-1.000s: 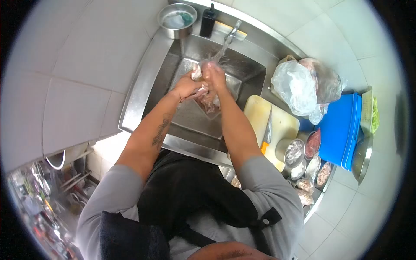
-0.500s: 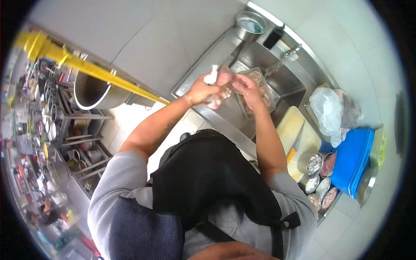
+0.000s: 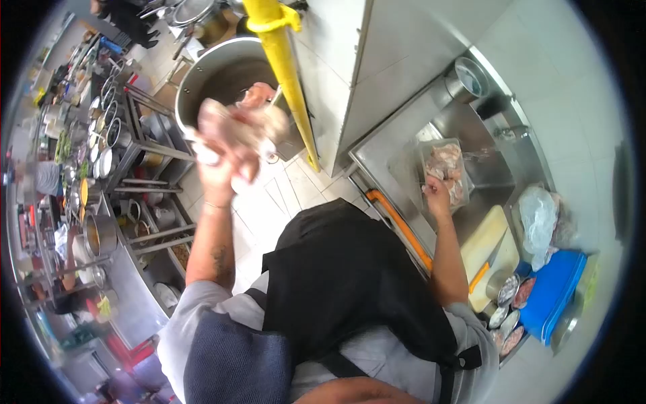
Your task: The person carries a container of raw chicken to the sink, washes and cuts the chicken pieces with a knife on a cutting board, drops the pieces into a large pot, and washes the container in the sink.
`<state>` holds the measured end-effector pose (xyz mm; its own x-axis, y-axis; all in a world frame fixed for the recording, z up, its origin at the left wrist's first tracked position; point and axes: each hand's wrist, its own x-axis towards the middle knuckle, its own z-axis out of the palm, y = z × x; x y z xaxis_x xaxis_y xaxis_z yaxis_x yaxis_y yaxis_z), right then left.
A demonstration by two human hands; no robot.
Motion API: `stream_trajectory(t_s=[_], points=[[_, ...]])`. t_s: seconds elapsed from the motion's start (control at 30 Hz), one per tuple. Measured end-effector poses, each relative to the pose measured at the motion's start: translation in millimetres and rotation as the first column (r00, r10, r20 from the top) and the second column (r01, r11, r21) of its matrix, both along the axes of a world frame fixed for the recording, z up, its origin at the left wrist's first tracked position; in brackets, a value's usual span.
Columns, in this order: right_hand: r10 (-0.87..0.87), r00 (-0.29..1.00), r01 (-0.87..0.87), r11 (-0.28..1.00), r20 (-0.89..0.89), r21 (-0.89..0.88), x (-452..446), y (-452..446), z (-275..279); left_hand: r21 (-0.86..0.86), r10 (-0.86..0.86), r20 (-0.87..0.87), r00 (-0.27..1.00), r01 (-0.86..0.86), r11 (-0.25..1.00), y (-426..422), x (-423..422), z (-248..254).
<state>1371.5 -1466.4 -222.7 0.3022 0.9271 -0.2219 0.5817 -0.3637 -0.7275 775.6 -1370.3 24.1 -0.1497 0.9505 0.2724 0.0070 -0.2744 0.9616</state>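
Note:
My left hand (image 3: 225,167) is closed around several pieces of raw meat (image 3: 239,128), blurred by motion, in front of a large metal pot (image 3: 185,101). Inside the pot a pinkish piece of meat (image 3: 257,94) shows. On the other side, my right hand (image 3: 437,195) is at the near part of a clear container (image 3: 425,158) of raw meat (image 3: 445,161) in the sink (image 3: 494,161). Its fingers are bent against the meat, and what they grip is too small to make out.
A yellow pole (image 3: 286,74) stands beside the pot. Right of the sink are a cutting board (image 3: 494,236) with an orange-handled knife (image 3: 479,276), metal bowls (image 3: 501,286), plastic bags (image 3: 538,219) and a blue box (image 3: 553,293). Shelves (image 3: 158,239) with cookware line the left.
The view has swung left toward the pot. My left hand has moved with the meat from the sink to the pot. My right hand has left the tap water and reached the container.

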Motion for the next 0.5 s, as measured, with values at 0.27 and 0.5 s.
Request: stream_trajectory(t_s=[0.27, 0.5], points=[[-0.208, 0.973, 0.217, 0.972, 0.095, -0.088, 41, -56, 8, -0.084, 0.111, -0.095, 0.989, -0.119, 0.989, 144, -45, 1], [-0.106, 0.933, 0.175, 0.968, 0.345, -0.178, 141, -17, -141, 0.200, 0.470, -0.666, 0.580, -0.469, 0.860, 123, -16, 7]])
